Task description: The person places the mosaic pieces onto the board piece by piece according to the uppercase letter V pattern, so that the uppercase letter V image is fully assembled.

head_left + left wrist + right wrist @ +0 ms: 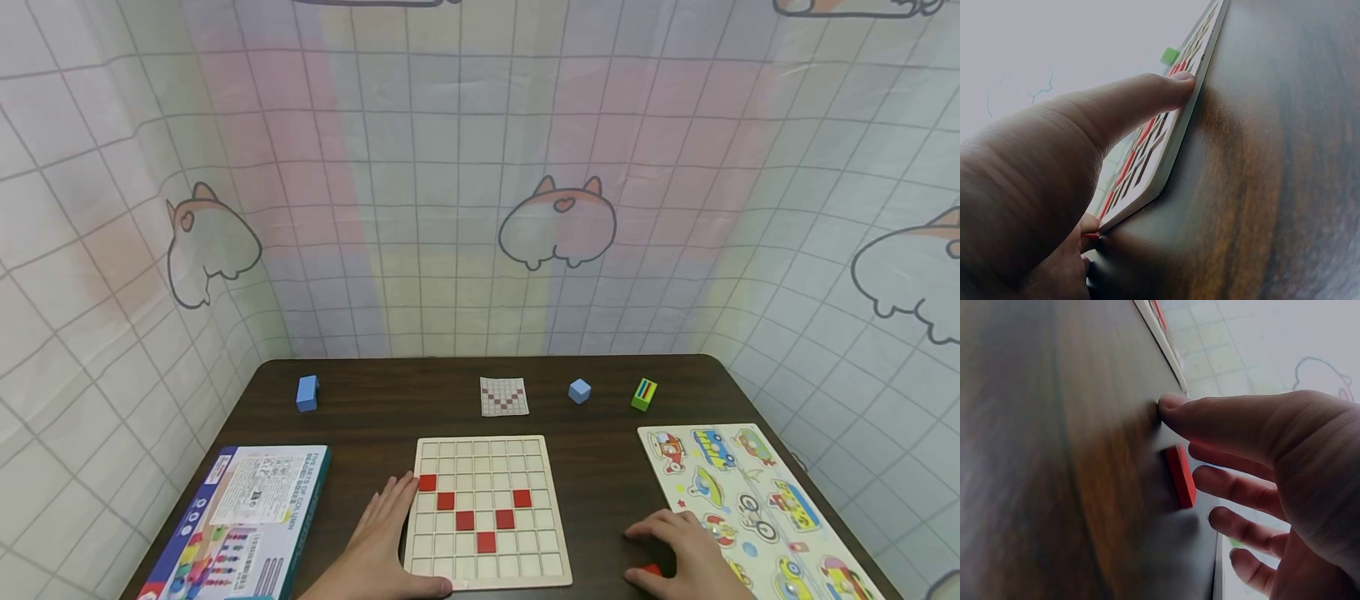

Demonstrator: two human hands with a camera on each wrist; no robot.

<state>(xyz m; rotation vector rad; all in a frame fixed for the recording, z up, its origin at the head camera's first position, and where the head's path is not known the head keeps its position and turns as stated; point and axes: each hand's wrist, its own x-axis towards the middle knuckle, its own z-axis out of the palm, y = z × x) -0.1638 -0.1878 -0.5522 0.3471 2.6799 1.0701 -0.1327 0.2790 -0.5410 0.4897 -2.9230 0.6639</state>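
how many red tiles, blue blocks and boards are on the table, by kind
Red tiles set in the grid board: 6, e.g.
Loose red tiles by the right hand: 1
Blue blocks: 2
Boards: 2, the grid board and the vehicle puzzle
Total: 11

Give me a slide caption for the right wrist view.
Right hand hovers over a red tile lying on the dark table.

The dark brown wooden table (360, 425) is showing a smooth, faintly glossy grain; the pale square wooden grid board (487, 454) is looking matt, and the flat red wooden tile (1180, 475) is looking smooth and painted.
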